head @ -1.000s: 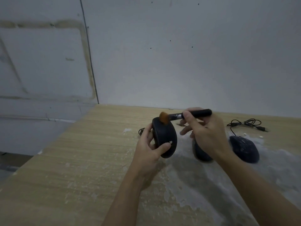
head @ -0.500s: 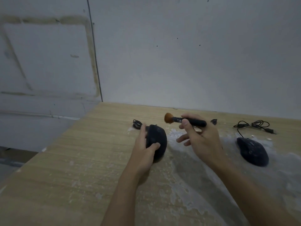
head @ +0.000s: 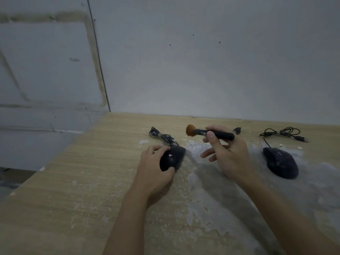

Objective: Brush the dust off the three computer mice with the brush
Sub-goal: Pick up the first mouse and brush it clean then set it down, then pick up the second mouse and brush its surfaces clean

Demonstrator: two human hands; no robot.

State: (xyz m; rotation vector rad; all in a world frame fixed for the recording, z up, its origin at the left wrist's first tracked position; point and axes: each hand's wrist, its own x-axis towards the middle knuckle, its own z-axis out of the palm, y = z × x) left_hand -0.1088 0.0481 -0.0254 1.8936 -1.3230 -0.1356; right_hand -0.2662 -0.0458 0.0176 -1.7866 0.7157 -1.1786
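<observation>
My left hand [head: 156,170] grips a black mouse [head: 173,158] that rests on the wooden table [head: 77,181], its bundled cable [head: 161,136] lying just behind it. My right hand [head: 228,153] holds a black-handled brush [head: 211,133] above the table, its orange bristles pointing left, a short way above and to the right of that mouse. A second black mouse [head: 280,162] with dust specks lies on the table to the right, its cable [head: 283,133] coiled behind it. A third mouse is hidden behind my right hand; only a bit of its cable [head: 237,130] shows.
White dust [head: 202,190] is spread over the table from the middle to the right. A grey wall [head: 202,61] runs along the table's far edge. The table's left edge drops off to the floor.
My left hand has lowered the mouse from the air down onto the table. The brush has come off that mouse and now hovers above it.
</observation>
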